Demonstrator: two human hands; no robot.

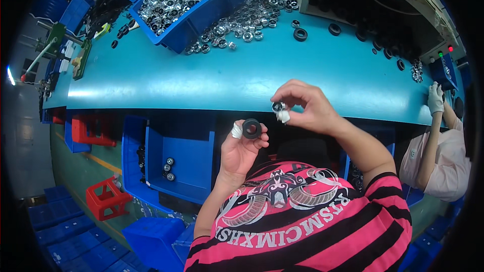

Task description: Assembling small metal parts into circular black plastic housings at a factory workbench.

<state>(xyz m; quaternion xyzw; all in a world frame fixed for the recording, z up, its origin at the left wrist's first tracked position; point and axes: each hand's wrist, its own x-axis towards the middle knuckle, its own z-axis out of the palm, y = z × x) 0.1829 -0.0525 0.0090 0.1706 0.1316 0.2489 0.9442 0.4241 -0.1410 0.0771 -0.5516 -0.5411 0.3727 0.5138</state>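
My left hand (238,155), palm up in front of my chest, pinches a black rubber tyre (251,121) with its hole facing up. A white wrap (237,130) covers the left thumb. To the right and slightly higher, near the table's front edge, my right hand (313,110) holds a small chrome wheel hub (277,106) between thumb and fingertips. The right thumb also carries a white wrap (283,116). The hub and the tyre are apart.
On the teal table (201,78) stands a blue bin (189,29) full of chrome hubs, with more heaped beside it. Loose tyres (300,34) lie toward the right. A blue drawer (181,146) below holds several wheels. A co-worker's gloved hand (435,98) is at far right.
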